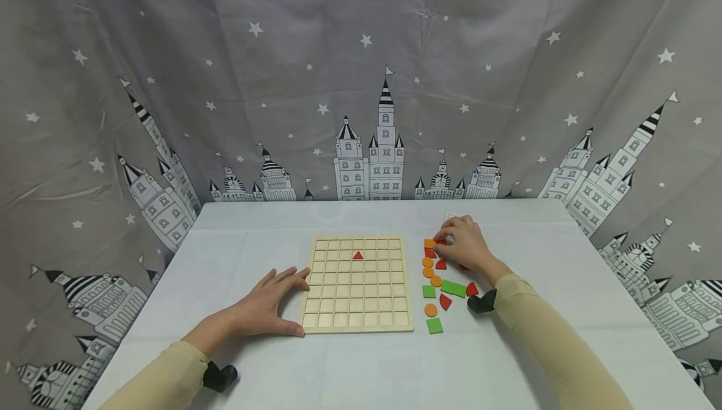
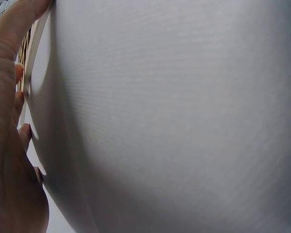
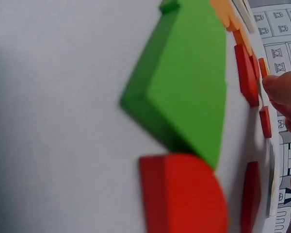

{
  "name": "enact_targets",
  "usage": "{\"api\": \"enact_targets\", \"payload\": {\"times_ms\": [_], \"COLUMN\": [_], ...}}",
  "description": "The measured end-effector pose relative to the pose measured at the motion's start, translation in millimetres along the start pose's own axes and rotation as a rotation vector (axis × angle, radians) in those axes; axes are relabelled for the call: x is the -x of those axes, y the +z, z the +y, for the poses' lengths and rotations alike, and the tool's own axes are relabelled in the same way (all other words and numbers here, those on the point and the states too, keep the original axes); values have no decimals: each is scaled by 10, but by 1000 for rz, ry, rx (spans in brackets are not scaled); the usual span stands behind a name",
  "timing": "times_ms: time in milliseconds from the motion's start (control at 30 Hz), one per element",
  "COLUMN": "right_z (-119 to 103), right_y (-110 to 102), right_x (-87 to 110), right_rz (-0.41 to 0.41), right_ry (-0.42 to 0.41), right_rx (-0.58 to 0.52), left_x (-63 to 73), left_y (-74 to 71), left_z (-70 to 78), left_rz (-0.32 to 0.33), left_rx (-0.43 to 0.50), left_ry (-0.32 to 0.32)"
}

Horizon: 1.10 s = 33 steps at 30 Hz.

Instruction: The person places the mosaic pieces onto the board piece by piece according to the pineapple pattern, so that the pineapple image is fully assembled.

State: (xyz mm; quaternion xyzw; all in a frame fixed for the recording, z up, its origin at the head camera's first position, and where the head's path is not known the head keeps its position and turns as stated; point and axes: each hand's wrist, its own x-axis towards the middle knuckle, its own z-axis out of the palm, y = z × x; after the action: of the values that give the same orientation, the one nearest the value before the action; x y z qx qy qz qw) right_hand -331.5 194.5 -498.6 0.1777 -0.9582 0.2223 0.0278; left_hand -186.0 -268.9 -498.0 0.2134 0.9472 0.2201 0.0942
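Note:
A pale wooden grid board [image 1: 354, 331] lies flat on the table, with a red triangle [image 1: 358, 256] in one of its upper cells. My left hand [image 1: 265, 303] rests at the board's left side, thumb by the near corner and fingers spread along the edge. To the right of the board, my right hand [image 1: 465, 244] reaches over loose shape pieces. Its thumb and fingertips pinch an orange square piece [image 1: 429, 243] at the far end of the pieces. In the right wrist view the thumb meets that orange piece [image 3: 263, 67] at its edge.
Orange discs [image 1: 431, 310], green squares [image 1: 435, 325] and red quarter-round pieces [image 1: 445, 301] lie scattered right of the board. A green pair [image 1: 454, 288] sits under the right wrist. Behind the right hand lies a white gridded card [image 1: 449, 215]. A grey castle-print curtain [image 1: 361, 147] backs the table.

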Motion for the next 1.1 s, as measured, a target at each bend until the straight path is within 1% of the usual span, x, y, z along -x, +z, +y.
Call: {"api": "enact_targets", "payload": {"times_ms": [167, 300, 433, 700, 900, 1100], "right_z": [-73, -217, -418, -805, -1029, -1213], "right_y": [-5, 16, 76, 232, 375, 521], "right_x": [-14, -37, -59, -88, -116, -140], "right_rz": [39, 56, 43, 8, -12, -13], "right_ry": [-18, -79, -149, -224, -259, -289], "right_rx": [-33, -71, -103, -189, -188, -99], "left_x": [1, 8, 11, 11, 19, 25], "left_y": [-11, -21, -23, -31, -35, -29], "left_z": [-1, -5, -18, -14, -21, -41], "left_rz": [3, 8, 7, 5, -2, 2], "left_rx": [1, 6, 8, 7, 10, 10], "left_ry": [13, 24, 39, 38, 38, 47]}}
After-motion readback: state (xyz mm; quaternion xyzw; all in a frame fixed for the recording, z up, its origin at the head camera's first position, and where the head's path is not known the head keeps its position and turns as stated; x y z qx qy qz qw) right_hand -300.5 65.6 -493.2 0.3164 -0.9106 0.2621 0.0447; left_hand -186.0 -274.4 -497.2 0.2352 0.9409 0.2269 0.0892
